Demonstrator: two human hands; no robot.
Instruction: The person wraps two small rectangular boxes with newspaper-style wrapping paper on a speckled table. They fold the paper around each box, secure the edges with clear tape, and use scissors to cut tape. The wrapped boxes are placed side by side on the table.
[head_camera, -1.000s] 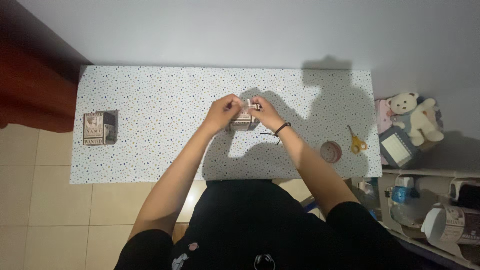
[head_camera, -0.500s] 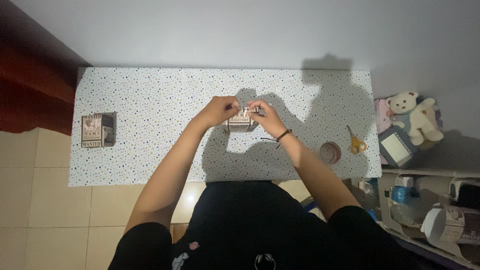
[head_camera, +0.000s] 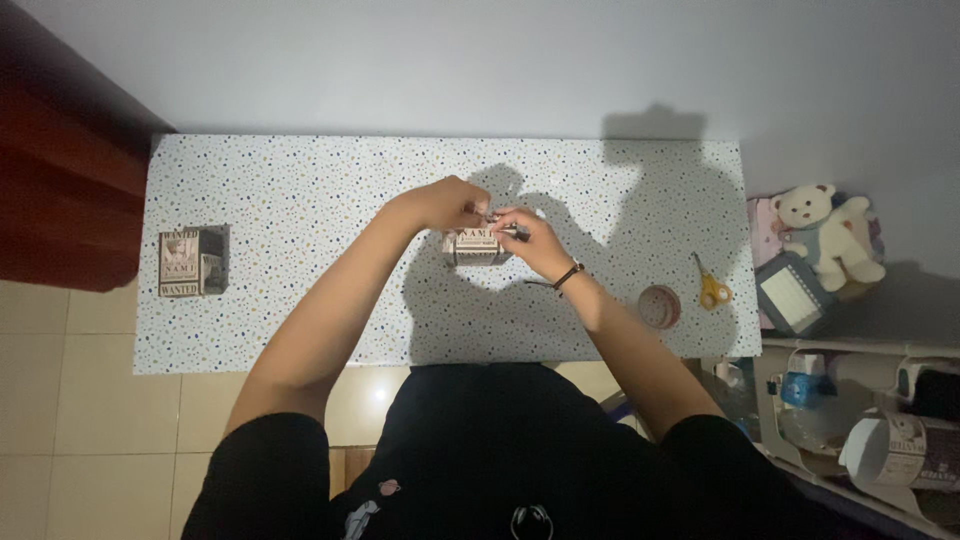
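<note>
at the desk's (head_camera: 300, 300) left edge, about midway along it, stands a box (head_camera: 192, 261), squarish, its top wrapped in tan poster-style print with a portrait, the side darker. well to its right, near the desk's middle, a second box (head_camera: 474, 247) with the same tan wrapping sits on the speckled top, and both hands meet over its upper edge. the left hand (head_camera: 440, 203) is curled, fingertips pressed together on something small at the box top (too small to tell what, perhaps a strip of tape or a paper flap). the right hand (head_camera: 527, 234), a dark band at its wrist, pinches the same spot from the other side, touching the left fingertips. the risk i judge here: with both pinches so close, a pull from either side could tear the paper or set it crooked, and a push could slide the light box. toward the right edge lie a tape roll (head_camera: 660, 305), round and pinkish, and just beside it yellow-handled scissors (head_camera: 711, 287). past that edge, off the desk, sit a white teddy bear (head_camera: 828, 232) and a grey-blue ruled card (head_camera: 790, 295).
</note>
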